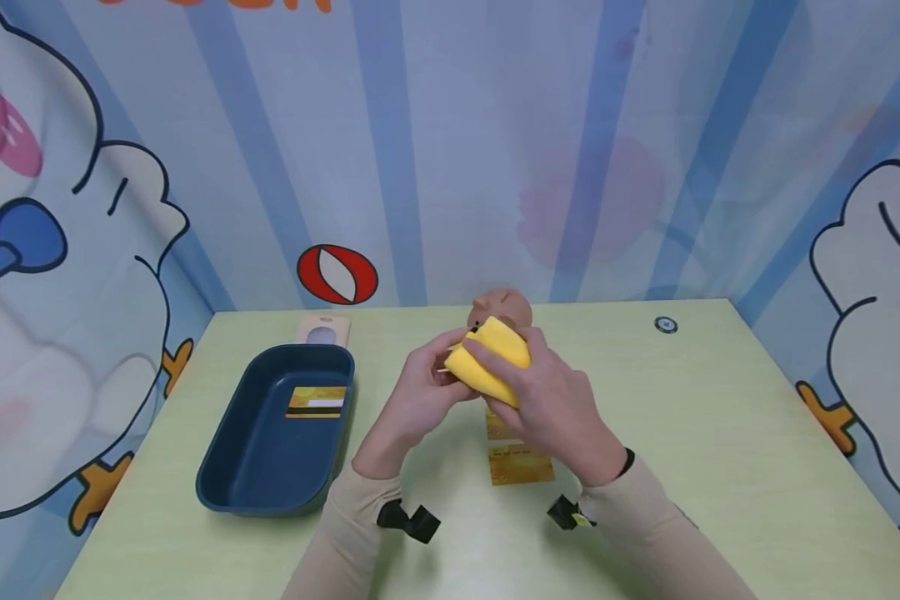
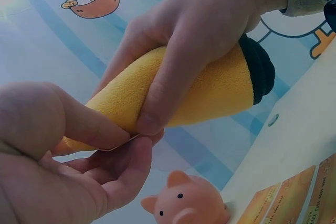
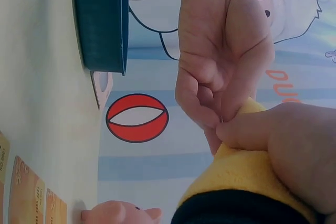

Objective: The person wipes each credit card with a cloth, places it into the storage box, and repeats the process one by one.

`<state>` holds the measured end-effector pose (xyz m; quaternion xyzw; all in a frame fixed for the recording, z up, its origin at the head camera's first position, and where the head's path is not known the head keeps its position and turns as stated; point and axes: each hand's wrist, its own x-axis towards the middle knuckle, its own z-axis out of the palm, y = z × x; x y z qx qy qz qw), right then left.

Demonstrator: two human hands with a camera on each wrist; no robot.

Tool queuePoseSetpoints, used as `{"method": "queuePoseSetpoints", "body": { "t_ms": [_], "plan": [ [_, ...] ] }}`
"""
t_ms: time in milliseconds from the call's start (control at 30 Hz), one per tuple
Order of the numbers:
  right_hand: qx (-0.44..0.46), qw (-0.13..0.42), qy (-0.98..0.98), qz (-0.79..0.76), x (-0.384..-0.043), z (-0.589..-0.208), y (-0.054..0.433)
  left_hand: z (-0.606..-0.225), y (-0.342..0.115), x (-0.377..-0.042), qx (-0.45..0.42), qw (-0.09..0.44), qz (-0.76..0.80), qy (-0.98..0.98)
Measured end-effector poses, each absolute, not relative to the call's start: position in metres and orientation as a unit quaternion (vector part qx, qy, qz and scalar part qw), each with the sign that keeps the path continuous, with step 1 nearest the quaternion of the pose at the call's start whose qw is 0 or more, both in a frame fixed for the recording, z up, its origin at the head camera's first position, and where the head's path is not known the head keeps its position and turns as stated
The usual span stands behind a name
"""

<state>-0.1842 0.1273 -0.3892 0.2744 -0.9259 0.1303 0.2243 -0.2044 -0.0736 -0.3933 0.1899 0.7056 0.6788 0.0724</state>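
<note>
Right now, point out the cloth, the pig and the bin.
Cloth [image 2: 215, 90]: left wrist view, on its yellow side.
Pig [image 2: 190, 202]: left wrist view, on its head.
Bin [image 1: 262, 458]: head view, on its bare floor.

Probably a purpose-built booth rather than a lived-in room: a blue-striped backdrop [image 1: 480, 142], printed with white cartoon animals [image 1: 60, 333], encloses the pale green worktop [image 1: 720, 433] on three sides.

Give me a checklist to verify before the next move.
Yellow plush cloth gripped by the right hand: ok.
Thin flat item pinched by the left hand identified: cannot tell; edge only.
Dark blue rounded tray upright: ok.
Gold rectangular card inside the tray: ok.
Gold cards on the pale green table fully visible: not ok; partly hidden or cut off.
Pink round piggy bank apart from the cloth: ok.
</note>
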Motion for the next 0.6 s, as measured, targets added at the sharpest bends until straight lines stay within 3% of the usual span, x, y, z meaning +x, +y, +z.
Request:
{"method": "queuePoseSetpoints", "body": {
  "t_ms": [600],
  "plan": [
    [0.262, 0.201, -0.934, 0.138, -0.186, -0.381, 0.138, -0.385, -0.087, -0.207, 0.159, 0.07, 0.692, 0.701]
  ]
}}
